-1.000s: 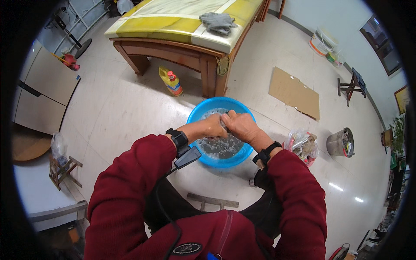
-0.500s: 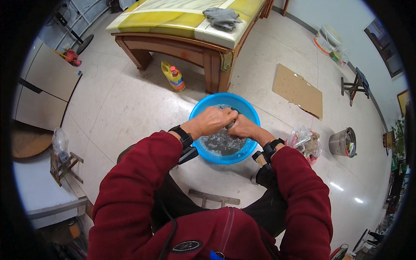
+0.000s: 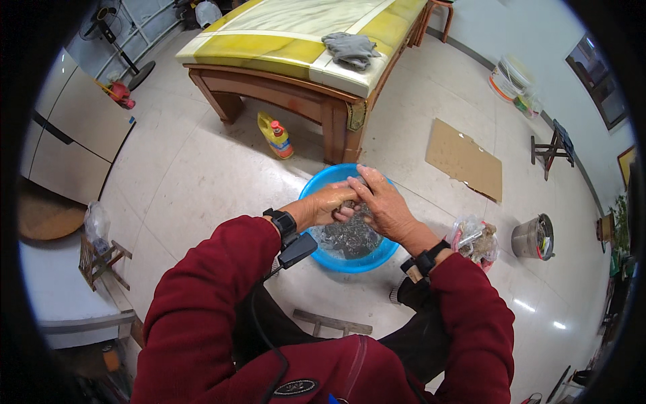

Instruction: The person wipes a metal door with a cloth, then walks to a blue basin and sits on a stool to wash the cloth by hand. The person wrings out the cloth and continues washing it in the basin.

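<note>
Above a blue plastic basin [image 3: 334,264] of cloudy, sudsy water, my two wet hands meet. My left hand [image 3: 331,203] has its fingers curled in, and a small greyish bit shows among them, too small to name. Over the left fingers lies my right hand [image 3: 389,210], its fingers stretched out and touching the left hand. Both wrists wear black straps. Behind the basin, by the table leg, stands a yellow detergent bottle [image 3: 276,137] with a red cap.
A table [image 3: 269,66] with a yellow-and-white top carries grey gloves [image 3: 350,50]. Rightward lie flat cardboard [image 3: 464,159], a plastic bag of items [image 3: 476,236] and a metal bucket [image 3: 528,240]. A folding stool [image 3: 553,149] stands by the wall. A wooden stool [image 3: 333,322] is between my legs.
My hands have shifted from gripping together low over the water. The right hand has opened, its fingers now stretched over the left. The view has tilted up slightly.
</note>
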`<control>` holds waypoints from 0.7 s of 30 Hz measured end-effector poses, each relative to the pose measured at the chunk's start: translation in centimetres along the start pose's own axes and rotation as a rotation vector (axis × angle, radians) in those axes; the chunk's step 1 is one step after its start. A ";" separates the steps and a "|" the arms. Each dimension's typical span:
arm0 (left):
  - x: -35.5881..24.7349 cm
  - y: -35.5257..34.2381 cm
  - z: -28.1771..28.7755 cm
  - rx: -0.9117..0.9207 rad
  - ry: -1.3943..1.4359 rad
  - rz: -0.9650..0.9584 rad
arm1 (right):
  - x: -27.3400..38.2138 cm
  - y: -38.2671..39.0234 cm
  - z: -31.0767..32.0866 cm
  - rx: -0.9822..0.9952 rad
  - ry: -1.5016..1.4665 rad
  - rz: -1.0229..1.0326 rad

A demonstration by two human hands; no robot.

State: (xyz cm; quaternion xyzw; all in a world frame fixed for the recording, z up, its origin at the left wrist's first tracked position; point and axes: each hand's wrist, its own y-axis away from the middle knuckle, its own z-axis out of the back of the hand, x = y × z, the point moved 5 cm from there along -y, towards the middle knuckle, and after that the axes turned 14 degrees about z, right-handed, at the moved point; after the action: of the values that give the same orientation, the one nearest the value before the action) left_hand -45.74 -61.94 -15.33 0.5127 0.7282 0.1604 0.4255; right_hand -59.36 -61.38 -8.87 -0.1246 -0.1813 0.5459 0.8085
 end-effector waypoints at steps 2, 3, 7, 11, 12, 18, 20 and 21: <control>0.8 0.1 -1.4 0.098 0.035 0.070 | -0.1 -0.2 -0.1 -0.100 0.052 0.010; 0.7 0.2 -1.5 0.099 -0.008 0.088 | -0.4 -0.3 -0.5 -0.085 0.043 0.014; 0.8 0.0 -2.5 0.118 -0.165 0.098 | -1.6 -0.1 -1.4 -0.023 0.157 0.029; 0.1 -0.9 -1.5 -0.264 -0.746 -0.074 | -1.6 0.3 -2.7 0.139 0.193 -0.031; -0.3 -0.7 -2.1 -0.391 -1.027 -0.302 | -1.4 0.4 -3.2 0.195 0.180 -0.062; -0.1 0.0 -2.2 -0.801 -1.459 -0.360 | -1.6 0.9 -5.1 0.287 -0.052 -0.418; -0.6 0.3 -2.4 -0.825 -1.610 -0.417 | -1.7 1.1 -5.3 0.236 -0.129 -0.538; -0.9 0.5 -2.5 -0.819 -1.664 -0.486 | -1.8 1.2 -5.4 0.190 -0.162 -0.590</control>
State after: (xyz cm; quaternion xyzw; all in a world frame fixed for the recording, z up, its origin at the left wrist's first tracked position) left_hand -47.28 -62.01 -13.10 0.1086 0.1665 -0.1060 0.9743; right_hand -58.67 -62.57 -14.51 0.0534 -0.2213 0.3105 0.9229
